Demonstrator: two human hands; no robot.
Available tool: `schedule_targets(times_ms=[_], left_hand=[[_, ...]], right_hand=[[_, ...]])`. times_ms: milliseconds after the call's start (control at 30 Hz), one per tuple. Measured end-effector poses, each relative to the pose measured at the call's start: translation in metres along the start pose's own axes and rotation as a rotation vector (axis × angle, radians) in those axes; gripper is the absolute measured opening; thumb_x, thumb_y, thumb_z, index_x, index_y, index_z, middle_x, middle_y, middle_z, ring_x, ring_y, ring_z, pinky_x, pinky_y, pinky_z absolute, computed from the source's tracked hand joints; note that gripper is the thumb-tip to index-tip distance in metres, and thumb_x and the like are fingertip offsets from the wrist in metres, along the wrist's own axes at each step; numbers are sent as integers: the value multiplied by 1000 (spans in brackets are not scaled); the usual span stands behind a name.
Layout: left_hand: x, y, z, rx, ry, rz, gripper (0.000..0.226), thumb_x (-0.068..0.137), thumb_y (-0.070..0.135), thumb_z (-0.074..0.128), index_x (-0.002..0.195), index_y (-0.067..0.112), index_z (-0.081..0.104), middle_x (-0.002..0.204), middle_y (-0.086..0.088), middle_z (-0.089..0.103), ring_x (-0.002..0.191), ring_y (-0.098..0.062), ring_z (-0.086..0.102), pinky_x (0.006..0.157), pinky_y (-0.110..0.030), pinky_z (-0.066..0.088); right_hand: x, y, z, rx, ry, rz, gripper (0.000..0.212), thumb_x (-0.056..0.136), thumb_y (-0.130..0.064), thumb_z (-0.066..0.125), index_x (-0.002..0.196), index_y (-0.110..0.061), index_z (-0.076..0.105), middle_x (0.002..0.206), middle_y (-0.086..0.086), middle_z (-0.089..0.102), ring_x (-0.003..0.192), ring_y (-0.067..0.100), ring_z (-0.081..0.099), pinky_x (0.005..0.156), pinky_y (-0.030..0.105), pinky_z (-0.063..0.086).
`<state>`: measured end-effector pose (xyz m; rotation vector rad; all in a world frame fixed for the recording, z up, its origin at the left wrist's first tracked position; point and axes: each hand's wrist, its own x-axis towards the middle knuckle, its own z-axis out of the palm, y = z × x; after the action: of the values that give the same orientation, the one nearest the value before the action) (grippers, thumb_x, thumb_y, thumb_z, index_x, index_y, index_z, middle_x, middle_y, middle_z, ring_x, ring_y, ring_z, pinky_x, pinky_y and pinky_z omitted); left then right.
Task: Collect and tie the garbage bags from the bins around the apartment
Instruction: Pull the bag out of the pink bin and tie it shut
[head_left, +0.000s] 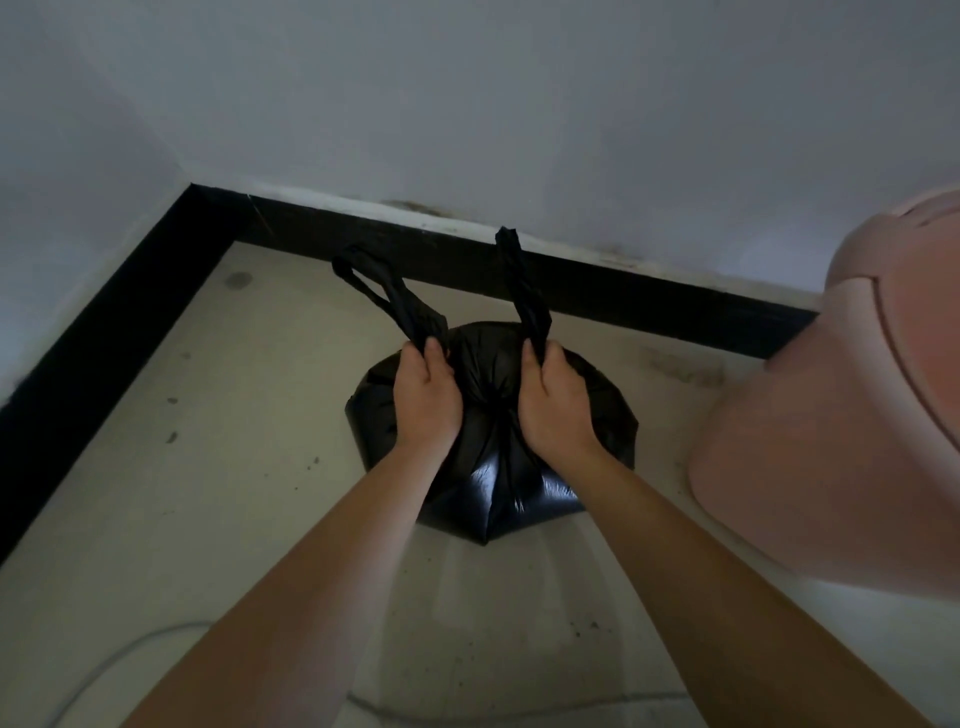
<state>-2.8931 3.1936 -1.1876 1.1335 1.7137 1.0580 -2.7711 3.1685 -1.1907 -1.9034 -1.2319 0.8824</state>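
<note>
Garbage bag (498, 473) sits beneath both grips, handles (525, 291) clenched.

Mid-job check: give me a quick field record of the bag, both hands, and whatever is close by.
bag: black garbage bag, sitting on the floor, outside the bin
left hand: left hand grips the left handle, an open loop
right hand: right hand grips the right handle, a twisted strip
handles: held up, apart, not crossed
knot: not yet tied
nearby: pink bin to the right; black skirting behind
</note>
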Motion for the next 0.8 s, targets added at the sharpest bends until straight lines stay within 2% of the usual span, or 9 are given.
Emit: schedule_targets(times_ms=[133, 267, 333, 433, 500, 567, 633, 700, 800], left_hand=[[0, -3, 1, 44, -41, 2, 23, 108, 23, 37, 96, 8, 51, 80, 2, 54, 75, -8, 52, 63, -20, 33], [1, -2, -1, 25, -101, -39, 21, 107, 23, 39, 101, 10, 53, 87, 2, 59, 87, -14, 57, 76, -20, 38], [2, 2, -4, -146, -135, -136, 22, 107, 25, 40, 102, 12, 56, 91, -3, 64, 88, -17, 64, 79, -30, 50], [0, 23, -13, -337, -115, -143, 24, 106, 25, 41, 89, 13, 54, 62, 1, 50, 53, -11, 49, 54, -27, 44], [0, 42, -19, -406, -107, -93, 25, 105, 23, 43, 86, 14, 56, 59, 2, 51, 54, -14, 49, 59, -32, 46], [-2, 59, -23, -534, -140, -106, 23, 105, 20, 45, 90, 12, 60, 65, -1, 59, 64, -19, 59, 74, -39, 54], [-5, 70, -27, -664, -182, -155, 21, 105, 16, 45, 96, 9, 62, 66, -2, 60, 67, -20, 61, 79, -38, 56], [-5, 78, -30, -774, -234, -229, 16, 104, 10, 43, 103, 7, 59, 63, -2, 53, 58, -18, 54, 70, -35, 54], [-6, 91, -32, -756, -365, -292, 20, 92, -6, 41, 101, 7, 53, 62, -4, 41, 54, -17, 44, 56, -31, 50]], right_hand=[[-1, -1, -1, -14, -35, 1, 38, 103, -47, 33, 99, -15, 54, 98, 9, 66, 98, 29, 63, 92, 47, 49], [-8, -4, -10, 78, -121, -11, 52, 88, -66, 41, 109, -22, 60, 108, -1, 68, 108, 21, 62, 99, 49, 46], [-8, -4, -14, 69, -114, -62, 38, 93, -55, 51, 110, -22, 60, 106, -3, 67, 104, 16, 63, 95, 46, 50], [-7, -14, -19, -45, 22, -290, 30, 101, -43, 48, 100, -15, 59, 89, 1, 65, 85, 19, 63, 81, 45, 51], [-5, -19, -22, -186, 41, -390, 30, 102, -40, 47, 99, -14, 60, 82, 0, 64, 78, 21, 63, 74, 40, 48], [-2, -18, -28, -260, -12, -329, 31, 103, -42, 46, 100, -15, 60, 81, -1, 65, 80, 22, 63, 72, 35, 43], [0, -20, -37, -119, -34, -213, 32, 102, -45, 45, 104, -17, 61, 88, 1, 68, 84, 20, 64, 76, 34, 46], [-2, -28, -46, 161, -1, -137, 27, 103, -44, 44, 106, -21, 58, 88, -4, 65, 81, 8, 61, 72, 28, 46], [-2, -42, -63, 192, 49, -266, 22, 106, -32, 40, 113, -17, 55, 82, -6, 60, 71, 2, 56, 60, 20, 40]])
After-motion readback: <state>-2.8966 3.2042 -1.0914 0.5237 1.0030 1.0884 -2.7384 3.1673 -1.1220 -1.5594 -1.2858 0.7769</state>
